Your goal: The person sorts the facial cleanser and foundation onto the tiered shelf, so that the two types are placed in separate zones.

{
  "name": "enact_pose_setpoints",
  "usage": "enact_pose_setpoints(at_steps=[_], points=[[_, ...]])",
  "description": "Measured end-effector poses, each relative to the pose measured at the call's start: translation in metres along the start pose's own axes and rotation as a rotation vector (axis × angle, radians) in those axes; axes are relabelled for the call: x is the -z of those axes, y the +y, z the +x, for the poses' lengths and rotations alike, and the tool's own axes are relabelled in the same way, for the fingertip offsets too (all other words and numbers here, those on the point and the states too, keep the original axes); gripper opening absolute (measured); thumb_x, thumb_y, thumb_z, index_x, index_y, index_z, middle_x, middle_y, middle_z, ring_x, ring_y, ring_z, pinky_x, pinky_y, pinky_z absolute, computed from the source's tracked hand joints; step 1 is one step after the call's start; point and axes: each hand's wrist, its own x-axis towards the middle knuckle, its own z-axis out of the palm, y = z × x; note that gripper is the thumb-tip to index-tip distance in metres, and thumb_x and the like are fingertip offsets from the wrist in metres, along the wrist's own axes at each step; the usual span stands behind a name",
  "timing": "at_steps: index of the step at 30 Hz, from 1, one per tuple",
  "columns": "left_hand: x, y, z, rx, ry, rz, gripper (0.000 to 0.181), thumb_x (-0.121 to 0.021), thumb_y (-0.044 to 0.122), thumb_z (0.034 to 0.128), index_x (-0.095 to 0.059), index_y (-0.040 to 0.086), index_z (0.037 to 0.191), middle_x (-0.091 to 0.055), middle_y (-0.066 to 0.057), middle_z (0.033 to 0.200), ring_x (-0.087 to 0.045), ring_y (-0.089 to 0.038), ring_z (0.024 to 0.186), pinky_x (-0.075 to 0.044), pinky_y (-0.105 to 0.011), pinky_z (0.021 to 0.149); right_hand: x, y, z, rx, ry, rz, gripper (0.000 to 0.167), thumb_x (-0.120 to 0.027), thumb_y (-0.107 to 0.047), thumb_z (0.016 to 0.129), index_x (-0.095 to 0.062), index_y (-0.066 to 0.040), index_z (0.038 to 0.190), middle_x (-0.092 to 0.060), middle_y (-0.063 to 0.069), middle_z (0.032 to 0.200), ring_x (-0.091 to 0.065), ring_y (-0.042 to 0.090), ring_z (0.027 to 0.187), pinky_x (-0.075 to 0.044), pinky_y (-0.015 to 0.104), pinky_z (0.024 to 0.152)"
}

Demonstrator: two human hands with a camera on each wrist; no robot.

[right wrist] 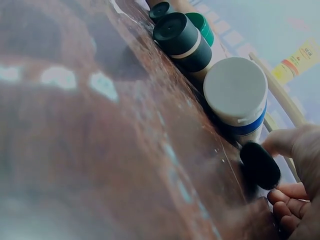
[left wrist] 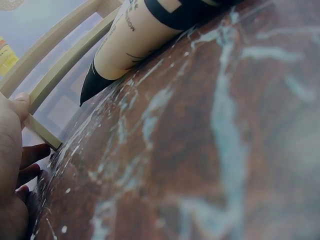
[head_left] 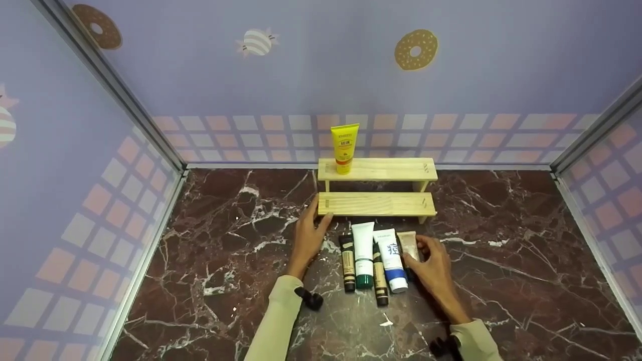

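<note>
In the head view a two-step wooden stand [head_left: 376, 203] has a yellow tube [head_left: 345, 148] upright on its upper step, at the left. My left hand [head_left: 307, 239] touches the left end of the lower step, thumb in front, other fingers beside it. Several tubes lie side by side before the stand, among them a white one with a green cap [head_left: 363, 254] and a white and blue one [head_left: 391, 259]. At the right end of the row, my right hand [head_left: 432, 263] holds a beige tube [head_left: 408, 245] between thumb and fingers; its dark cap [right wrist: 260, 165] shows in the right wrist view.
Two more beige tubes with black ends, one at the row's left [head_left: 348, 262] and one between the white tubes [head_left: 380, 279], lie on the dark marbled table [head_left: 225, 311]. Patterned walls [head_left: 281, 90] stand behind and at both sides.
</note>
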Motion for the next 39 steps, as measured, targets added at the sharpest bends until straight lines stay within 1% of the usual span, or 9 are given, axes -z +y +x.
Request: enact_pose_setpoints(at_steps=[3,9,12,17,19,25,31,35,39], points=[[0.0,0.001,0.0,0.002,0.001,0.007,0.073,-0.068,0.038,0.1113,-0.04,0.007,0.171,-0.052,-0.023,0.164,-0.052,-0.044,0.149,-0.042,-0.062,0.122,0.0,-0.001,0.001,-0.014,0.004,-0.01,0.049,-0.092,-0.003,0.079,-0.073,0.01,0.122,-0.069,0.019,0.1,-0.061,0.034,0.092,-0.047,0.04,0.083],[0.001,0.001,0.0,-0.006,-0.001,0.006,0.072,-0.068,0.038,0.1117,-0.041,0.006,0.171,-0.051,-0.022,0.165,-0.051,-0.044,0.15,-0.041,-0.061,0.123,0.0,-0.001,0.001,-0.038,-0.007,-0.057,0.043,-0.084,-0.004,0.081,-0.074,0.009,0.12,-0.071,0.024,0.105,-0.062,0.041,0.1,-0.048,0.054,0.088],[0.001,0.0,0.001,-0.007,-0.002,0.009,0.072,-0.067,0.038,0.112,-0.041,0.006,0.171,-0.05,-0.021,0.166,-0.05,-0.043,0.151,-0.04,-0.061,0.123,-0.001,-0.001,0.001,-0.037,0.005,-0.054,0.04,-0.082,-0.005,0.081,-0.075,0.009,0.119,-0.071,0.025,0.104,-0.062,0.041,0.099,-0.048,0.055,0.088],[0.001,0.0,0.002,-0.012,-0.001,-0.007,0.073,-0.069,0.037,0.111,-0.041,0.005,0.17,-0.051,-0.021,0.166,-0.051,-0.042,0.151,-0.041,-0.058,0.123,-0.002,0.001,0.001,-0.003,0.034,-0.035,0.038,-0.085,-0.006,0.081,-0.076,0.009,0.114,-0.07,0.021,0.094,-0.061,0.036,0.09,-0.047,0.048,0.081],[0.001,0.001,0.002,-0.013,-0.001,-0.016,0.074,-0.071,0.035,0.1103,-0.041,0.004,0.17,-0.052,-0.022,0.164,-0.051,-0.041,0.15,-0.042,-0.057,0.123,-0.002,0.001,0.001,-0.003,0.044,-0.025,0.036,-0.086,-0.006,0.081,-0.076,0.009,0.113,-0.07,0.019,0.093,-0.062,0.034,0.088,-0.047,0.046,0.08],[-0.001,-0.001,0.001,-0.007,-0.007,-0.019,0.076,-0.073,0.034,0.1091,-0.04,0.005,0.171,-0.056,-0.024,0.16,-0.055,-0.042,0.146,-0.044,-0.058,0.121,0.001,-0.002,0.0,-0.068,0.041,0.003,0.035,-0.087,-0.002,0.084,-0.076,0.01,0.116,-0.07,0.018,0.092,-0.063,0.03,0.085,-0.049,0.037,0.078],[0.001,-0.001,-0.001,-0.008,-0.014,-0.015,0.077,-0.074,0.034,0.108,-0.039,0.005,0.171,-0.055,-0.023,0.161,-0.053,-0.042,0.148,-0.041,-0.059,0.123,0.005,-0.008,0.0,-0.119,0.014,0.007,0.037,-0.087,-0.003,0.088,-0.075,0.01,0.12,-0.074,0.02,0.095,-0.067,0.027,0.082,-0.052,0.03,0.075],[0.001,-0.002,-0.001,-0.02,-0.012,-0.019,0.078,-0.075,0.033,0.1075,-0.039,0.005,0.171,-0.056,-0.024,0.16,-0.054,-0.044,0.146,-0.041,-0.06,0.122,0.01,-0.011,0.0,-0.144,0.012,0.036,0.037,-0.088,-0.003,0.088,-0.076,0.01,0.121,-0.076,0.018,0.092,-0.066,0.019,0.078,-0.049,0.022,0.071],[0.0,-0.004,-0.001,-0.034,-0.012,-0.023,0.079,-0.075,0.033,0.1072,-0.039,0.004,0.171,-0.057,-0.025,0.158,-0.056,-0.044,0.144,-0.043,-0.061,0.12,0.014,-0.015,0.001,-0.175,0.007,0.068,0.036,-0.088,-0.003,0.089,-0.075,0.009,0.121,-0.076,0.016,0.091,-0.064,0.015,0.076,-0.047,0.019,0.069]])
